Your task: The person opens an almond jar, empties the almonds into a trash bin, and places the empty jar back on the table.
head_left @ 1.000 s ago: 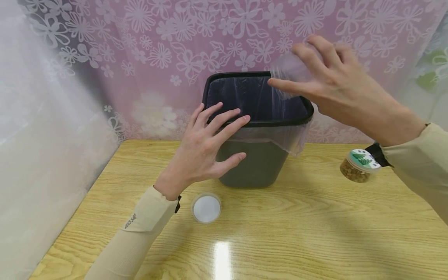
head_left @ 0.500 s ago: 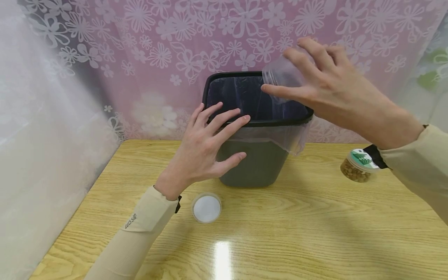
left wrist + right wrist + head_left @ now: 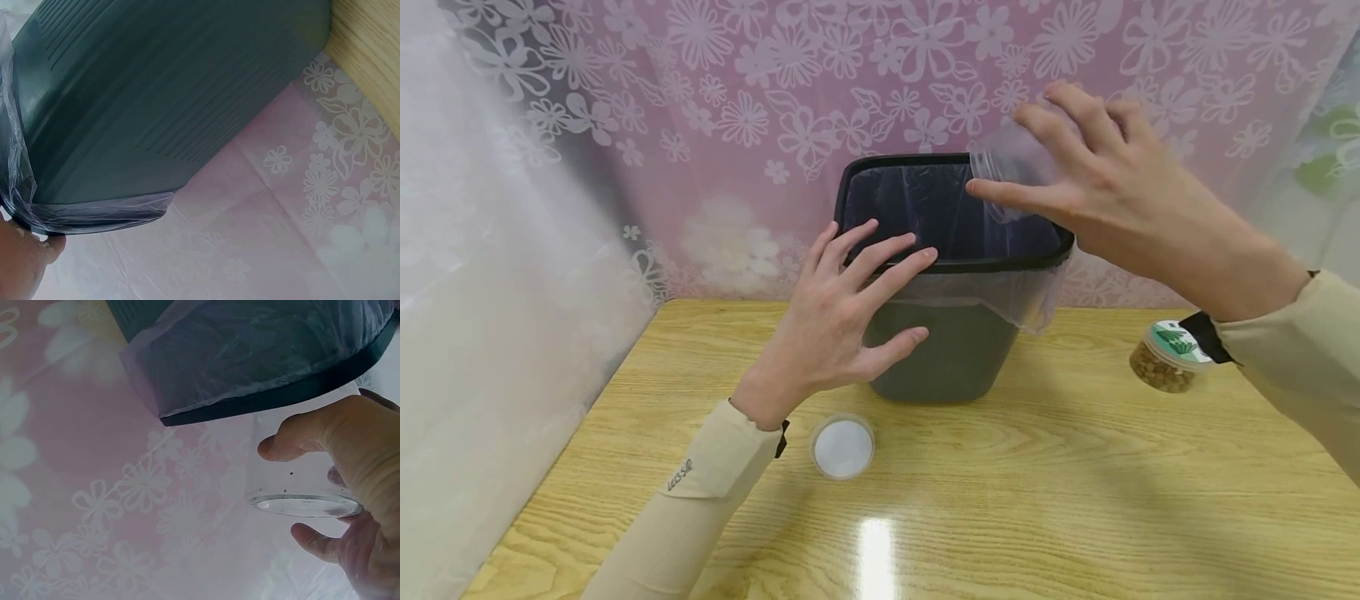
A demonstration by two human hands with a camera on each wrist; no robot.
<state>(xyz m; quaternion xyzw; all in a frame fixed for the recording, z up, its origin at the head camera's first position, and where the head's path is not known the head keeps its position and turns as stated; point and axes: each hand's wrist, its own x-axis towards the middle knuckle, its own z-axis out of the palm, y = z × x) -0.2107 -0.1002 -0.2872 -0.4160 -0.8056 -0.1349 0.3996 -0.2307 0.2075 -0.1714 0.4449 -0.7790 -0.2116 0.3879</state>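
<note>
A dark grey trash bin (image 3: 942, 354) with a black rim stands at the back of the table, lined with a thin clear plastic bag (image 3: 1037, 300). My left hand (image 3: 838, 312) rests on the rim's near left side, fingers spread and fairly straight. Over the right side of the opening, my right hand (image 3: 1138, 179) grips a clear jar (image 3: 1022, 158), tilted with its threaded mouth toward the bin. In the right wrist view the jar (image 3: 294, 475) looks nearly see-through, with a few dark specks near its base. My fingers curl round it.
A round white lid (image 3: 843, 447) lies on the wooden table (image 3: 1000, 500) in front of the bin. At the right, near my wrist, stands a small jar (image 3: 1168, 358) of brown bits with a green and white top. A pink flowered curtain (image 3: 775, 83) hangs behind.
The right hand and jar have shifted left and slightly down over the bin, then a little back right. The left hand has kept its place on the rim.
</note>
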